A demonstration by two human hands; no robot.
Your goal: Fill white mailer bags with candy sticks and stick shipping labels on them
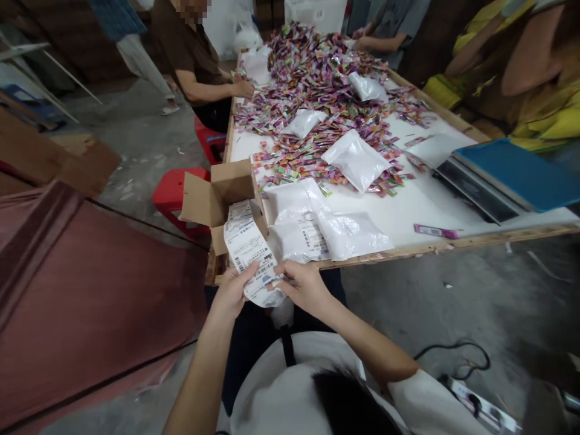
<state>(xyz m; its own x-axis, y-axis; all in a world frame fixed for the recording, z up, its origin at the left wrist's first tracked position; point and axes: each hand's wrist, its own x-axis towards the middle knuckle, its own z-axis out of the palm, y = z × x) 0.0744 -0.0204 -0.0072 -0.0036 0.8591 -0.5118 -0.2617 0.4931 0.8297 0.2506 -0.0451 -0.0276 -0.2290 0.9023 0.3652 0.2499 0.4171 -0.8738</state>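
A strip of printed shipping labels [247, 241] runs out of an open cardboard box [233, 181] and down toward my lap. My left hand [235, 290] pinches the strip's left edge near its lower end. Fingers of my right hand [306, 287] close on the strip's right edge. Just beyond my hands, white plastic mailer bags lie at the table's near edge: a labelled bag [299, 237], a plain bag [356, 234] to its right and another bag [294, 199] behind. The labelled bag partly lies under its neighbour.
A large heap of small colourful packets [317, 78] covers the far table [408, 217], with more white bags [357, 158] on it. A blue-topped scale [521, 172] stands right. People sit around the table. Red stools [174, 190] are left; a power strip [484, 408] lies on the floor.
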